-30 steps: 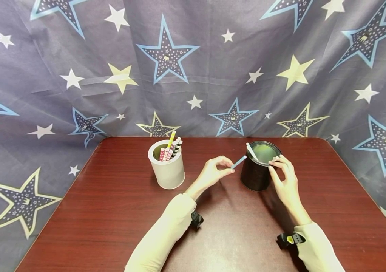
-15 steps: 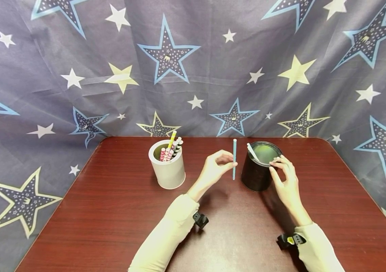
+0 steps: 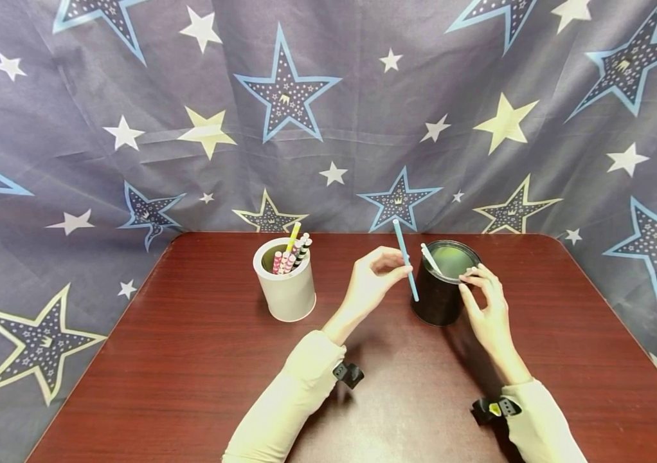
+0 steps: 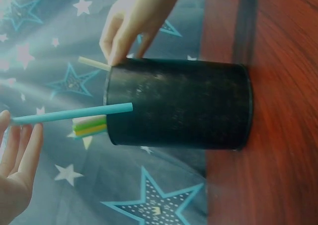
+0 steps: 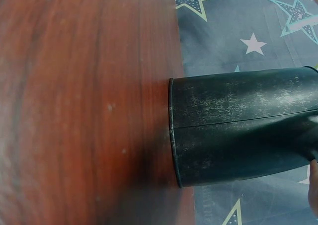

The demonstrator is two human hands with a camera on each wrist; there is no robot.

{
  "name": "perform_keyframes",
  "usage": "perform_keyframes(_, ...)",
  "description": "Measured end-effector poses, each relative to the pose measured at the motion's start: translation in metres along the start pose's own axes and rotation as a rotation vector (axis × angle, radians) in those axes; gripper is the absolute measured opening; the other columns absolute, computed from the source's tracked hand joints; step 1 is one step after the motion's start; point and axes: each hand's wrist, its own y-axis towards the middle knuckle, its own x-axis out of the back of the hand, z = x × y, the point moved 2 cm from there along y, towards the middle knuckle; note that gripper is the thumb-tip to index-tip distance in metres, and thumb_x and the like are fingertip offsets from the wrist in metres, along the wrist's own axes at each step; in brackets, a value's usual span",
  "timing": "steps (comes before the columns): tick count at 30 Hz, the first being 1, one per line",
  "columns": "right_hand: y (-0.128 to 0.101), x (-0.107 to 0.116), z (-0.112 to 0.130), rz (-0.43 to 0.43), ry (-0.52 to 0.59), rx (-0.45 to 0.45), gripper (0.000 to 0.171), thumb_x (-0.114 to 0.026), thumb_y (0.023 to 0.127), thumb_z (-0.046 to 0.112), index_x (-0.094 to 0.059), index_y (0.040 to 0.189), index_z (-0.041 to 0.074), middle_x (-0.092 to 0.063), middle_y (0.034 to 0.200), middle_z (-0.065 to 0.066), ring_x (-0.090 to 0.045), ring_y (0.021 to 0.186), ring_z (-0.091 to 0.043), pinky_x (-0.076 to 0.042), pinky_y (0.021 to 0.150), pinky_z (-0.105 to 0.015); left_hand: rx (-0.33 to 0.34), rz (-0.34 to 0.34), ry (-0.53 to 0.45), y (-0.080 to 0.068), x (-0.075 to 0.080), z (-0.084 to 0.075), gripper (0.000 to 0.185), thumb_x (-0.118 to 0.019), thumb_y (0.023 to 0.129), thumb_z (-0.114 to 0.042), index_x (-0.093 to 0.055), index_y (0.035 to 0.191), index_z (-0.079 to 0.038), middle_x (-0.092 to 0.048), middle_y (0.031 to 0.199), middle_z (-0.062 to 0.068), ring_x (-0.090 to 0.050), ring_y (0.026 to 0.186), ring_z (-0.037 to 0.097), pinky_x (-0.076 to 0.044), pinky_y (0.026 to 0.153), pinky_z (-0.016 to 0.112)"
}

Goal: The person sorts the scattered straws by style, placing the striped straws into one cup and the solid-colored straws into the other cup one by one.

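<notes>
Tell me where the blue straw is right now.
In the head view, the blue straw is pinched in the left hand, tilted just left of the black can.

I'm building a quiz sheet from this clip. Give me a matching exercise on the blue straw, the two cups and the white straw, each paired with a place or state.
Things:
1. blue straw
2. black cup
3. white cup
4. white straw

Places or states:
a. full of patterned straws
b. pinched by the left hand
c. leaning inside the black cup
d. touched at its rim by the right hand

Pairs: 1-b, 2-d, 3-a, 4-c
</notes>
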Motion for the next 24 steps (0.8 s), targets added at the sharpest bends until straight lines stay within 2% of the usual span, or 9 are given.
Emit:
perform_keyframes(8,0.001,0.000,0.001,0.000,0.003,-0.007,0.024,-0.057,0.068,-0.023,-0.059,0.089,-0.012,-0.053,0.100,-0.030,-0.042,0.104,-0.048,-0.029,0.101,-0.028,-0.056,-0.018,-0.060,0.006,-0.007,-0.014,0.019,-0.061,0.074,0.011,-0.056,0.092,0.016,-0.058,0.086,0.033,-0.060,0.075,0.015,-0.051,0.072,0.026)
perform_keyframes(16,0.000,0.000,0.002,-0.001,0.007,-0.004,0.024,-0.057,0.068,-0.023,-0.059,0.089,-0.013,-0.053,0.099,-0.030,-0.041,0.105,-0.047,-0.028,0.101,-0.031,-0.086,-0.043,-0.092,0.013,-0.016,-0.023,0.019,-0.060,0.075,0.013,-0.055,0.092,0.018,-0.057,0.090,0.034,-0.058,0.077,0.006,-0.051,0.074,0.026)
perform_keyframes(24,0.001,0.000,0.003,0.004,0.007,-0.004,0.024,-0.057,0.067,-0.024,-0.059,0.089,-0.013,-0.053,0.098,-0.031,-0.041,0.104,-0.048,-0.028,0.102,-0.031,-0.086,-0.025,-0.086,0.019,-0.024,-0.021,0.019,-0.059,0.077,0.011,-0.056,0.094,0.017,-0.058,0.092,0.033,-0.057,0.078,0.002,-0.050,0.075,0.026)
